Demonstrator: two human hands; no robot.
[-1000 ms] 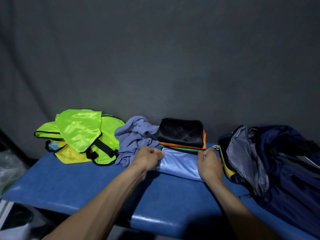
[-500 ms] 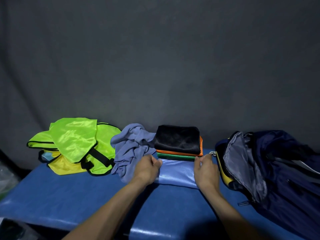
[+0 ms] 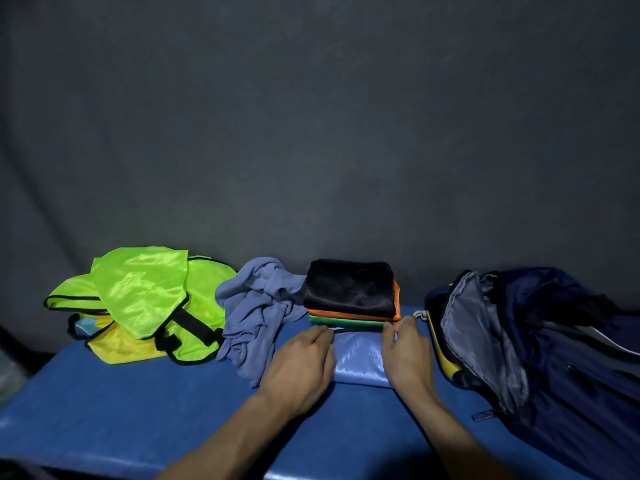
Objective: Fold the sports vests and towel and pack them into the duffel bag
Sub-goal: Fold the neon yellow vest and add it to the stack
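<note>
Blue padded worktop spanning the view under a dark grey cloth backdrop. Slumped on its right end, a navy fabric duffel bag, mouth gaping toward the middle, grey lining showing. At the left end, a loose heap of neon yellow-green sports vests with black trim. Beside that heap, a crumpled grey-blue towel, unfolded. Between towel and bag, against the backdrop, a neat stack of folded vests, black over orange over green. Just in front of the stack and touching it, a folded light blue mesh vest flat on the worktop. Left hand palm down over the blue vest's left edge, fingers loosely bent, pressing rather than gripping. Right hand on its right edge, fingertips at the far corner; pinch or mere press, cannot tell.
</note>
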